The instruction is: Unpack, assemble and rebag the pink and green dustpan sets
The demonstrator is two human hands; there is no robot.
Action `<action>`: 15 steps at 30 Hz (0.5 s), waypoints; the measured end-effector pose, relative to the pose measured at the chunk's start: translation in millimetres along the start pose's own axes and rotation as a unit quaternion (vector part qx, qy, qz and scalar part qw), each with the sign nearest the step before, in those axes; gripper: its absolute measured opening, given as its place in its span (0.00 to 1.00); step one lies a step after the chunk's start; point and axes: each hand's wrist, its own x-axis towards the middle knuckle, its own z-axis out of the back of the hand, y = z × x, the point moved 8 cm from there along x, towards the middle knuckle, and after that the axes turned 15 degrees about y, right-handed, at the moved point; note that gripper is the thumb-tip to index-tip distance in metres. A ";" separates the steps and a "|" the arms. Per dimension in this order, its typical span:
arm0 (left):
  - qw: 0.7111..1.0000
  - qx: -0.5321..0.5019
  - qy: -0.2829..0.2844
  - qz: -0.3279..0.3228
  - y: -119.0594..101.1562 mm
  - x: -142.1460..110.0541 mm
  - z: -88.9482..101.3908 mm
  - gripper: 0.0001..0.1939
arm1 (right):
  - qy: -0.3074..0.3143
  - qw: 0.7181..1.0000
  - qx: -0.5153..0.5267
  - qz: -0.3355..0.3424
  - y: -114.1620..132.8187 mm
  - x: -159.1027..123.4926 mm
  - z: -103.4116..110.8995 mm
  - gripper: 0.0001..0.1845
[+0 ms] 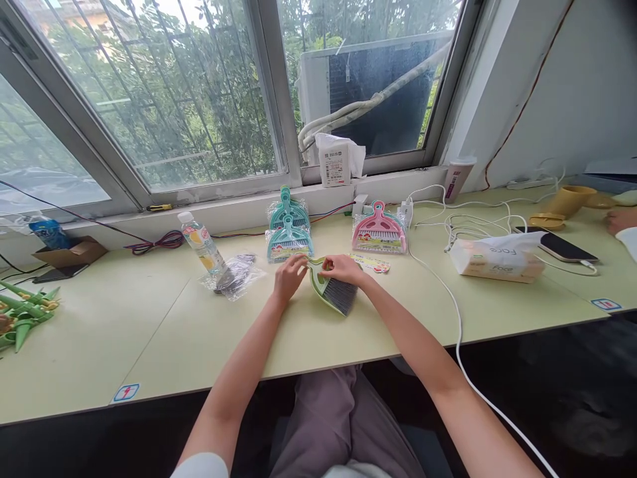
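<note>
- Dustpan and brush: centre of frame, at the worktop.
- Left hand: fingertips pinching the dustpan's handle end.
- Right hand: fingers pinched at the brush's top.
- Directly behind: wrapped teal sets, card strip.
- Upper right of centre: wrapped pink set.
- Left of centre: bottle.
- Right: tissue pack; cable running beside the right forearm.

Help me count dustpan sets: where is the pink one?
In the head view, the pink set is right of centre, beyond the right hand, left of the tabletop tissue pack.
</note>
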 end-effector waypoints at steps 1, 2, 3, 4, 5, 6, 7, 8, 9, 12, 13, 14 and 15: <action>0.998 -0.041 -0.046 0.025 3.6 -1.2 8.8 0.15 | -0.022 1.000 0.003 0.001 2.1 -1.1 4.0 0.14; 0.990 -0.092 -0.087 0.054 8.5 -2.5 15.7 0.20 | -0.047 0.999 0.005 -0.001 3.9 -2.7 8.0 0.15; 0.978 -0.156 -0.111 0.083 14.4 -3.0 18.4 0.25 | -0.073 0.997 0.006 -0.006 5.2 -4.5 11.8 0.15; 0.960 -0.234 -0.110 0.110 20.3 -1.9 15.5 0.27 | -0.098 0.995 0.007 -0.016 5.6 -6.5 14.9 0.15; 0.935 -0.321 -0.082 0.131 24.3 0.7 7.1 0.28 | -0.119 0.992 0.006 -0.028 5.5 -8.4 17.1 0.15; 0.902 -0.406 -0.030 0.144 24.6 3.9 -5.4 0.28 | -0.135 0.990 0.005 -0.041 5.1 -9.9 18.2 0.15; 0.865 -0.478 0.035 0.149 20.6 6.3 -19.2 0.28 | -0.145 0.988 0.003 -0.054 4.4 -10.9 18.5 0.15; 0.829 -0.530 0.102 0.146 13.4 7.0 -31.6 0.29 | -0.151 0.986 0.001 -0.066 3.4 -11.3 18.3 0.15; 0.800 -0.563 0.159 0.137 4.9 6.1 -40.9 0.29 | -0.153 0.985 0.000 -0.078 2.0 -11.3 18.0 0.15; 0.768 -0.588 0.231 0.108 -11.4 1.0 -50.0 0.30 | -0.144 0.984 -0.004 -0.101 -4.3 -9.9 19.0 0.14; 0.766 -0.590 0.233 0.105 -12.7 -0.2 -50.1 0.29 | -0.145 0.984 -0.007 -0.107 -7.8 -10.0 21.4 0.14; 0.766 -0.592 0.228 0.107 -11.5 -1.0 -49.7 0.28 | -0.150 0.982 -0.011 -0.117 -12.3 -10.9 25.1 0.14; 0.765 -0.595 0.218 0.114 -8.1 -1.5 -49.1 0.27 | -0.160 0.978 -0.019 -0.131 -18.1 -12.9 29.7 0.15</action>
